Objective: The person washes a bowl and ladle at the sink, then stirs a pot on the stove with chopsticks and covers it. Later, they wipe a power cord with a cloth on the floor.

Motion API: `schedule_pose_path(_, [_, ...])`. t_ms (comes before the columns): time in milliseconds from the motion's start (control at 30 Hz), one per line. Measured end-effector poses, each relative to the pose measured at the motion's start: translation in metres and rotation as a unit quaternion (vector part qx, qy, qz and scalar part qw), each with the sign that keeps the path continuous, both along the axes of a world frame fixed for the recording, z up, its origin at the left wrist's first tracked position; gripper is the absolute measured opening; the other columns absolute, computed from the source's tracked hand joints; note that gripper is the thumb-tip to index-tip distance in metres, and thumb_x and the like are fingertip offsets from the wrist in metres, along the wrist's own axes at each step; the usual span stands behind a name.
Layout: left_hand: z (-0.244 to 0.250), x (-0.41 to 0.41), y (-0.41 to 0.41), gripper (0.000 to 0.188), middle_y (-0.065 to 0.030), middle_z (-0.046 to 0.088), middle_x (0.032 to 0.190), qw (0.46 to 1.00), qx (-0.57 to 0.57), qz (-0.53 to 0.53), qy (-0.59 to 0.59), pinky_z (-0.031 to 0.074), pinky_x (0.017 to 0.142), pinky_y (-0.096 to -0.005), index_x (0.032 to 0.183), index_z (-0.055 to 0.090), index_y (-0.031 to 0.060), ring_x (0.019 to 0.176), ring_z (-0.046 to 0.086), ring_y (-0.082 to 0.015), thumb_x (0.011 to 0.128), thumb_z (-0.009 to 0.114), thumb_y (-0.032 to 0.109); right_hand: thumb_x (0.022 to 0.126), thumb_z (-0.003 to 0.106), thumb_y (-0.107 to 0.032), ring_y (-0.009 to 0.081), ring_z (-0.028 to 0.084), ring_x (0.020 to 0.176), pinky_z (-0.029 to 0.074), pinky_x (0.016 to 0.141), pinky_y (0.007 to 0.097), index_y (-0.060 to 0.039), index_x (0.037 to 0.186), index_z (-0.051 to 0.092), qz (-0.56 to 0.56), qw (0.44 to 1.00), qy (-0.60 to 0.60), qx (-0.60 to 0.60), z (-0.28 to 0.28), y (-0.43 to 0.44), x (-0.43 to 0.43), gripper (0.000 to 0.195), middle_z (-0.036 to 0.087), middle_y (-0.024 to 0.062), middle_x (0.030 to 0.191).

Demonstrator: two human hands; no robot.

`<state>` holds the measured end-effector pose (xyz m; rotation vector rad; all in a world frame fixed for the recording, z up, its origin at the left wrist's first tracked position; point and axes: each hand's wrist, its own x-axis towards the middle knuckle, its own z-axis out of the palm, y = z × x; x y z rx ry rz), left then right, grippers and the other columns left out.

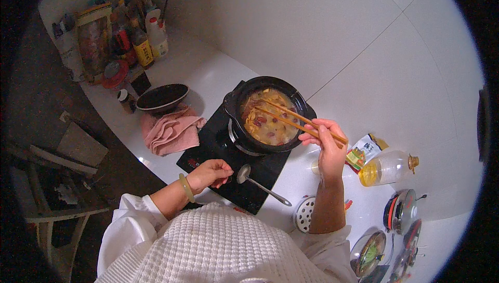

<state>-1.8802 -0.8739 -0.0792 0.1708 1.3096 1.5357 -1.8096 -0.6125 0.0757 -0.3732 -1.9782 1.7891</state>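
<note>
My right hand (pixel 328 142) grips a pair of wooden chopsticks (pixel 290 122). Their tips dip into a soup (pixel 269 121) with dark red pieces and yellowish strips, inside a black clay pot (pixel 260 145). The pot stands on a black electric cooktop (pixel 253 189). My left hand (pixel 212 174) hovers over the cooktop's near left edge, its fingers curled together and seemingly around nothing. Just right of those fingers lies a metal spoon (pixel 244 174), its handle pointing toward the near right.
Left of the cooktop are a folded pink towel (pixel 171 133) and a black lid (pixel 163 98). Seasoning bottles (pixel 142 47) crowd the back left corner. Rightward lie an oil bottle (pixel 386 168), a seasoning packet (pixel 366 150), a white perforated holder (pixel 304 214) and a lidded pan (pixel 368 253).
</note>
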Motion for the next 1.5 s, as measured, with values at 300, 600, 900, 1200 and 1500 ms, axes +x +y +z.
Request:
schedule_pose_path(300, [-0.001,0.000,0.001,0.015,-0.0013,0.055,0.067,1.000,-0.006,0.001,-0.002,0.039,0.047,-0.0221,0.087,0.054,0.0054,0.052,0.048,-0.0092,0.088,0.062,0.018,0.094,0.051,-0.011,0.0148,0.065,0.074,0.051,0.061,0.0238,-0.0001,0.105,0.059,0.049,0.998,-0.047,-0.009,-0.036,-0.018,-0.038,0.018,0.064,0.0106,0.094])
schedule_pose_path(600, [0.002,0.002,-0.001,0.015,-0.0022,0.055,0.068,1.000,-0.004,0.004,0.005,0.039,0.048,-0.0222,0.086,0.054,0.0046,0.054,0.049,-0.0099,0.088,0.062,0.017,0.091,0.052,-0.009,0.0163,0.066,0.069,0.051,0.057,0.0233,0.0013,0.101,0.061,0.039,0.997,-0.072,-0.011,-0.059,-0.002,-0.037,0.017,0.064,0.0124,0.088])
schedule_pose_path(900, [0.005,0.006,0.002,0.014,-0.0023,0.055,0.068,1.000,-0.019,-0.005,0.010,0.038,0.047,-0.0222,0.086,0.055,0.0048,0.052,0.048,-0.0100,0.088,0.062,0.017,0.092,0.051,-0.010,0.0199,0.066,0.070,0.053,0.059,0.0257,0.0020,0.102,0.060,0.008,0.997,-0.075,-0.017,-0.052,0.021,-0.010,0.018,0.064,0.0152,0.088])
schedule_pose_path(1200, [0.001,0.008,0.002,0.014,-0.0019,0.054,0.067,1.000,-0.006,-0.014,0.013,0.037,0.047,-0.0222,0.085,0.054,0.0048,0.052,0.048,-0.0098,0.088,0.061,0.017,0.091,0.052,-0.010,0.0179,0.065,0.068,0.052,0.060,0.0246,0.0033,0.101,0.060,-0.014,0.992,-0.123,0.038,-0.026,0.029,0.014,0.019,0.064,0.0143,0.088])
schedule_pose_path(1500, [-0.003,0.007,0.003,0.014,-0.0015,0.054,0.066,0.999,-0.024,-0.017,0.022,0.037,0.046,-0.0221,0.085,0.054,0.0057,0.051,0.047,-0.0096,0.088,0.061,0.018,0.091,0.052,-0.009,0.0148,0.064,0.068,0.049,0.059,0.0225,0.0033,0.098,0.060,-0.058,0.991,-0.068,0.101,0.022,0.020,0.038,0.016,0.064,0.0116,0.085])
